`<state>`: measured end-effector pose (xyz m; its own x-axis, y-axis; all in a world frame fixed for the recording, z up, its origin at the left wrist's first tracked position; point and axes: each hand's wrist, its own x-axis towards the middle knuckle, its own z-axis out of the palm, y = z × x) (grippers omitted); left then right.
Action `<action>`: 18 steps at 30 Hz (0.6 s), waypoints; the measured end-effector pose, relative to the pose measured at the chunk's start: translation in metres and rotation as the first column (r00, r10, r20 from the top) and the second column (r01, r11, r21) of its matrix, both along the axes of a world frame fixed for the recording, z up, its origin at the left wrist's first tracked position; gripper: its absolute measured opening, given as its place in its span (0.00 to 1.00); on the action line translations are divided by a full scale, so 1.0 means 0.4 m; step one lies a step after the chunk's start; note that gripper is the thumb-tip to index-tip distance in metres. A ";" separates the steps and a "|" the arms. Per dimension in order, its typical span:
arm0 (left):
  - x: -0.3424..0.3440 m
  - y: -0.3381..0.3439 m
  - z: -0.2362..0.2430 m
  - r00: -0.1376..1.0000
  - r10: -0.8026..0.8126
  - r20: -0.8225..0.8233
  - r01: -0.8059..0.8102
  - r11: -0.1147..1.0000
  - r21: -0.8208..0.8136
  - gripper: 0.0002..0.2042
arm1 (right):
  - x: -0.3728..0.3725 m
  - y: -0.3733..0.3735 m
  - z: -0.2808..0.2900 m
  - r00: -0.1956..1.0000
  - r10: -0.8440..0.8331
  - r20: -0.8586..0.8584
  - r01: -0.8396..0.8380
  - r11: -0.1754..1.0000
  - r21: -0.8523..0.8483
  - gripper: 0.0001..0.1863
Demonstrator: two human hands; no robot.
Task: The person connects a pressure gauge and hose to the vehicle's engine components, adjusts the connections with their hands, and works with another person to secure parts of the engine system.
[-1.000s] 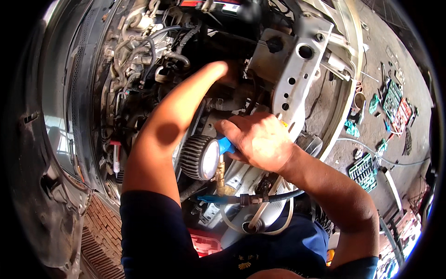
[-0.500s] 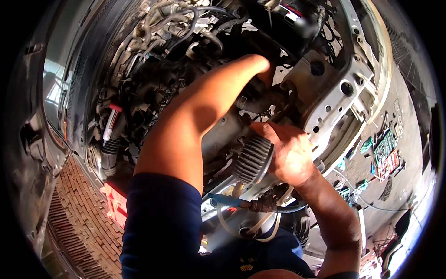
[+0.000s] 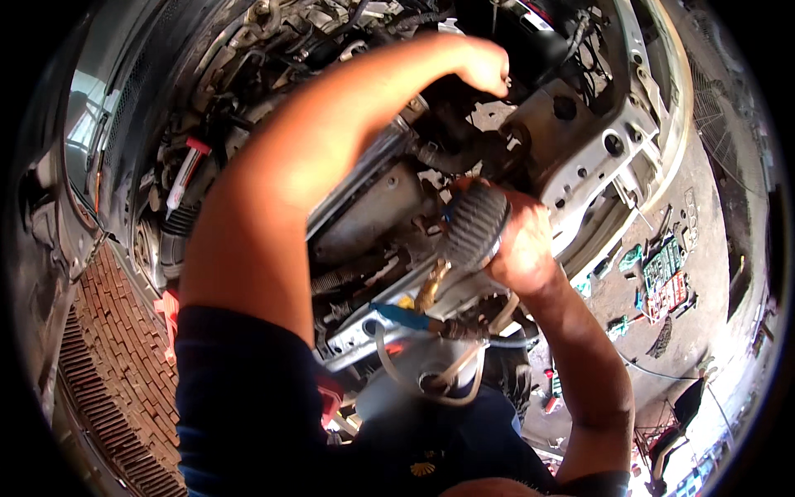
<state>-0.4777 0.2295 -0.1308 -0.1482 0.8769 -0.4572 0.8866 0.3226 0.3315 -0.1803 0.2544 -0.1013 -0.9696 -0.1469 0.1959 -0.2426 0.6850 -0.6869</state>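
My right hand (image 3: 524, 247) is closed on a round ribbed black gauge (image 3: 478, 224) with a blue handle, mostly hidden behind it. Beneath the gauge runs a brass fitting (image 3: 431, 286), with a blue fitting (image 3: 402, 317) and hose close below. My left arm reaches across the engine bay (image 3: 373, 195); that hand (image 3: 486, 66) is closed near the upper middle, its fingertips at something small that I cannot make out. The pale metal front crossmember (image 3: 580, 174) lies right of both hands.
A red-capped tube (image 3: 184, 178) rests at the bay's left. A white reservoir (image 3: 406, 377) with clear hoses sits low in the middle. On the floor (image 3: 696, 315) at right lie tool cases (image 3: 662, 282), tools and an air hose. Brick paving (image 3: 124, 348) shows lower left.
My left hand has moved up and right, out from deep in the bay into clearer view. The gauge has risen and tilted, its face turned away. The view has shifted.
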 end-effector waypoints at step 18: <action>0.650 -0.738 0.494 0.625 0.758 0.185 -0.708 0.451 0.544 0.18 | 0.013 -0.013 0.017 0.992 -0.080 0.102 0.064 0.986 0.157 0.31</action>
<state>-0.2178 -0.0657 0.0667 -0.8637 0.4982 0.0758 0.4351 0.6613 0.6111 -0.1751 0.2492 -0.0947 -0.9929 -0.0961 0.0706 -0.1192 0.7971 -0.5919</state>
